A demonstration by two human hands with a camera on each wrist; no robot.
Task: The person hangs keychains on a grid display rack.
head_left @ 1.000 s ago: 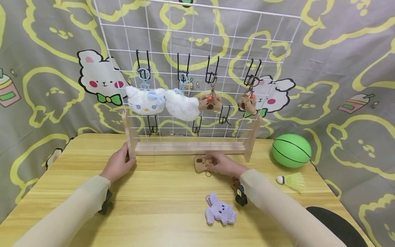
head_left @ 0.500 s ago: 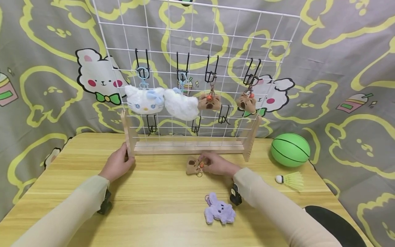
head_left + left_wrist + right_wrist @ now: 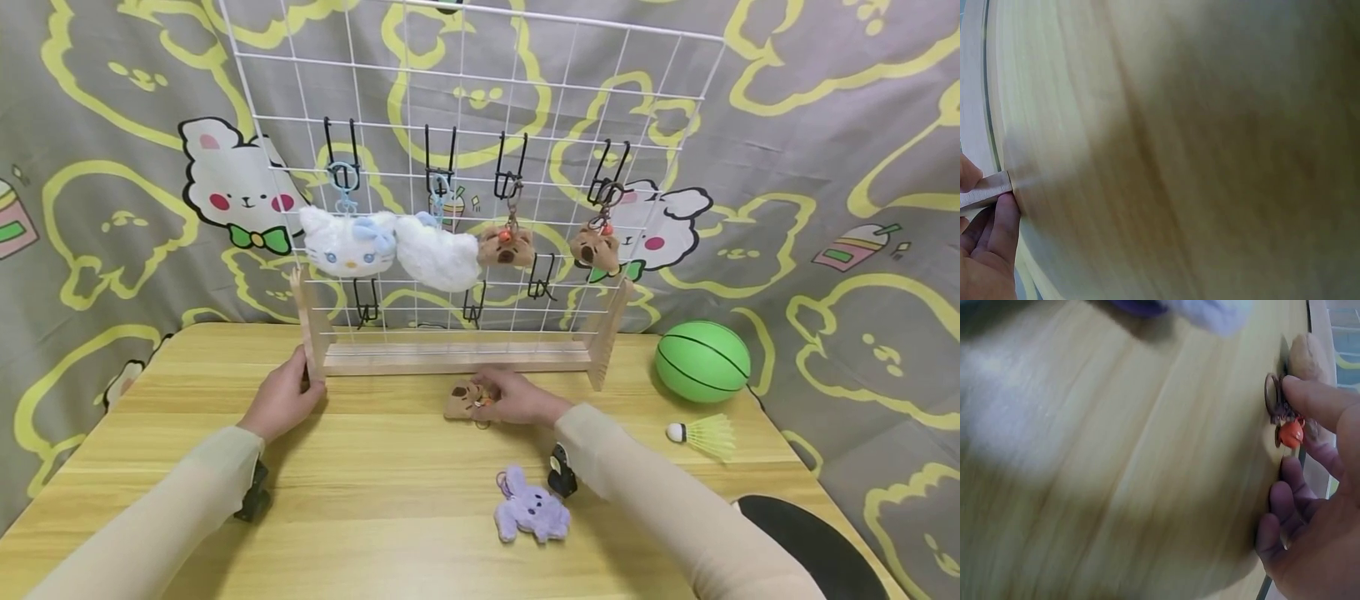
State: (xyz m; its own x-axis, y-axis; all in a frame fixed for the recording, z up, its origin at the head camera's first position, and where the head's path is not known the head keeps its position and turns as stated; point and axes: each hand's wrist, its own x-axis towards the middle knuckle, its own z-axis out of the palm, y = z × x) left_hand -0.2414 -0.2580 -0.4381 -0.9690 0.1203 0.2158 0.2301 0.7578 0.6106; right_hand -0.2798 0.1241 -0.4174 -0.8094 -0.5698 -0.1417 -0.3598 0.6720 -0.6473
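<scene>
My left hand [image 3: 283,398] grips the wooden end post [image 3: 306,321] of a white wire grid rack [image 3: 457,358]. In the left wrist view, thumb and fingers pinch the post's edge [image 3: 994,185]. With my right hand [image 3: 521,398] I pinch a brown plush keychain [image 3: 455,402] low over the table, before the rack's base. The right wrist view shows its orange bell [image 3: 1291,434] and metal ring [image 3: 1270,394] by my thumb; part of the plush is behind my fingers. Nearer to me lies a purple plush keychain [image 3: 534,510].
On black hooks hang two white plush cat keychains [image 3: 349,244] and two brown ones [image 3: 507,248]; lower hooks [image 3: 474,304] hold nothing. At the right are a green ball [image 3: 702,362], a yellow shuttlecock [image 3: 703,435] and a black round-edged object [image 3: 806,546].
My right hand has moved left along the rack's base, carrying the brown plush keychain with it. My left hand keeps its grip on the post.
</scene>
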